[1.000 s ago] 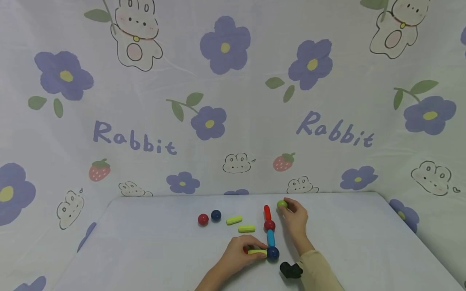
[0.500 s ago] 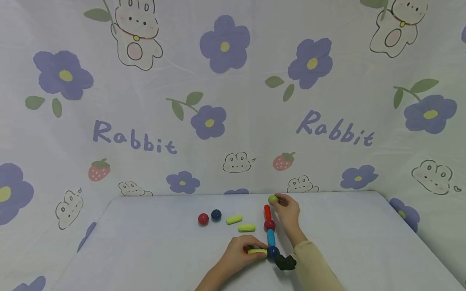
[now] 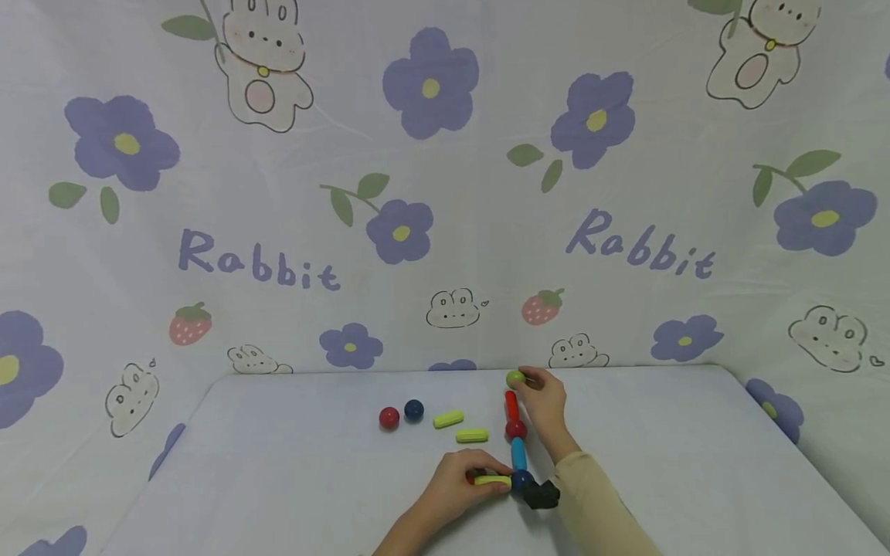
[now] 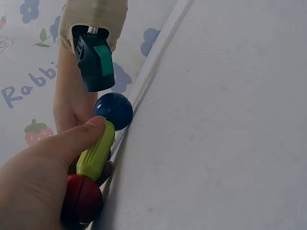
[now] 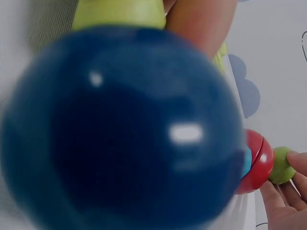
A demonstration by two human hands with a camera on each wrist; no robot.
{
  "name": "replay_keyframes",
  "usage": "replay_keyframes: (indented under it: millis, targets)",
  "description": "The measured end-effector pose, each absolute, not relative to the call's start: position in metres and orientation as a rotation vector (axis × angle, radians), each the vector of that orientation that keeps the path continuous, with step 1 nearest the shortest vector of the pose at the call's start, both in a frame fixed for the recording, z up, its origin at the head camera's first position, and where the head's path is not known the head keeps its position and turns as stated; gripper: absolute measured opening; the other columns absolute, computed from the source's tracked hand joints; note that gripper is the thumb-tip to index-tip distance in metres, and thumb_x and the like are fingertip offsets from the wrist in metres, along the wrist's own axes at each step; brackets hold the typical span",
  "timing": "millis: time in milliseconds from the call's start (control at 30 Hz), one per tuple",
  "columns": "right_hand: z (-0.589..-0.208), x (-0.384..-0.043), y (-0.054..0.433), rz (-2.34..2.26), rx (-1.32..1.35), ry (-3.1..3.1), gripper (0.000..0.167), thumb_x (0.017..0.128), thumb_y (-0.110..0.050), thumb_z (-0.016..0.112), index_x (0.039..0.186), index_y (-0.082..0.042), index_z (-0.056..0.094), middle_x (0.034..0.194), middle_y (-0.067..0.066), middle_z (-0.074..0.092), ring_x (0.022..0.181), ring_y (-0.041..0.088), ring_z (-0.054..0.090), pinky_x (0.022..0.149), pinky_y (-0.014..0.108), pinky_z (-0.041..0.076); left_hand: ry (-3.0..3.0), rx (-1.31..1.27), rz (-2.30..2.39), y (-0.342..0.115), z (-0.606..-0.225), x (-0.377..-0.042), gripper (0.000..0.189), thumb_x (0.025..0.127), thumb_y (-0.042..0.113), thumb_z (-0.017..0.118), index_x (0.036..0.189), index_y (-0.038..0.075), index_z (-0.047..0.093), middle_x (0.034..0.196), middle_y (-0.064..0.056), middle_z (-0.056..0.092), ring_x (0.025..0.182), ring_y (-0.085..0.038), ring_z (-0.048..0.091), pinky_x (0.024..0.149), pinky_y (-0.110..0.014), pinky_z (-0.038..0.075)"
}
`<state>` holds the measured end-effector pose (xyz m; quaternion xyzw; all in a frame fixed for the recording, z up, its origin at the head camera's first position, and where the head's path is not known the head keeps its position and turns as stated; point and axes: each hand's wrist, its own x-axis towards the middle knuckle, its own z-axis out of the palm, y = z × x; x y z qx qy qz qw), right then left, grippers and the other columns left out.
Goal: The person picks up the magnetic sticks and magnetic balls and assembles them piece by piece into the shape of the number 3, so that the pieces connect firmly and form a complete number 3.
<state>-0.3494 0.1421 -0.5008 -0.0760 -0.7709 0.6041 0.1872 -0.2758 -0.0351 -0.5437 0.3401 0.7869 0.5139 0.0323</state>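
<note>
My left hand pinches a yellow-green rod between thumb and fingers. On that rod's ends are a red ball and a blue ball. From the blue ball a light blue rod runs away to another red ball, and a red rod continues beyond. Just past its far end, my right hand holds a green ball with thumb and fingertips. Whether ball and red rod touch I cannot tell. In the right wrist view the near blue ball hides much.
A loose red ball and dark blue ball lie left of the chain. Two yellow-green rods lie between them and it. The dark wrist camera overlaps the near blue ball in the head view. A printed cloth hangs behind the white table.
My right hand has carried the green ball leftward and slightly away, from right of the red rod to its far end. The left hand keeps its grip in place.
</note>
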Motion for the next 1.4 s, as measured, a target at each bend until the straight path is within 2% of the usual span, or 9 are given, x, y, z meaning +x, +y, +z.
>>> replay_keyframes:
  millis: [167,400,600,733,967,1400]
  targets:
    - [-0.5,-0.349,0.141,1.7,-0.204,-2.191,0.031,0.079,-0.002,0.066,0.109,0.004,0.059,0.108,0.019,0.058,0.099,0.029,0.055,0.081,0.038,0.046,2.429,1.065,1.588,-0.035,-0.54,-0.273,0.022,0.078,0.026,0.069,0.099,0.02,0.069,0.089,0.014,0.064,0.084,-0.007,0.057,0.073,-0.025,0.045]
    - [-0.506,-0.355,0.141,1.679,-0.212,-2.252,0.03,0.079,-0.003,0.065,0.108,0.0,0.061,0.106,0.016,0.059,0.098,0.027,0.056,0.08,0.036,0.047,2.404,1.079,1.608,-0.036,-0.517,-0.261,0.021,0.079,0.016,0.068,0.1,0.01,0.069,0.091,0.002,0.066,0.085,-0.015,0.058,0.073,-0.031,0.046]
    - [-0.507,-0.356,0.141,1.667,-0.212,-2.26,0.03,0.08,-0.004,0.065,0.109,0.0,0.06,0.106,0.015,0.059,0.097,0.026,0.056,0.081,0.036,0.046,2.399,1.081,1.596,-0.038,-0.506,-0.256,0.022,0.08,0.014,0.067,0.101,0.009,0.068,0.092,0.0,0.066,0.085,-0.016,0.058,0.074,-0.03,0.046]
    - [-0.508,-0.355,0.143,1.667,-0.186,-2.259,0.03,0.08,-0.004,0.065,0.11,0.001,0.06,0.108,0.015,0.059,0.098,0.026,0.055,0.082,0.037,0.046,2.402,1.064,1.599,-0.037,-0.507,-0.256,0.022,0.079,0.015,0.068,0.1,0.009,0.068,0.092,0.001,0.066,0.085,-0.015,0.058,0.074,-0.031,0.046]
    - [-0.512,-0.354,0.145,1.665,-0.191,-2.287,0.03,0.082,-0.007,0.063,0.111,-0.001,0.06,0.11,0.015,0.058,0.101,0.027,0.054,0.085,0.038,0.043,2.424,1.058,1.585,-0.035,-0.543,-0.277,0.023,0.078,0.03,0.068,0.1,0.022,0.069,0.09,0.017,0.063,0.084,-0.004,0.056,0.075,-0.024,0.045]
    - [-0.525,-0.356,0.15,1.724,-0.203,-2.304,0.034,0.082,-0.007,0.063,0.116,-0.002,0.058,0.116,0.016,0.055,0.108,0.028,0.05,0.088,0.038,0.041,2.437,1.072,1.575,-0.035,-0.545,-0.277,0.022,0.078,0.031,0.068,0.099,0.025,0.069,0.09,0.018,0.063,0.086,-0.004,0.056,0.076,-0.025,0.044]
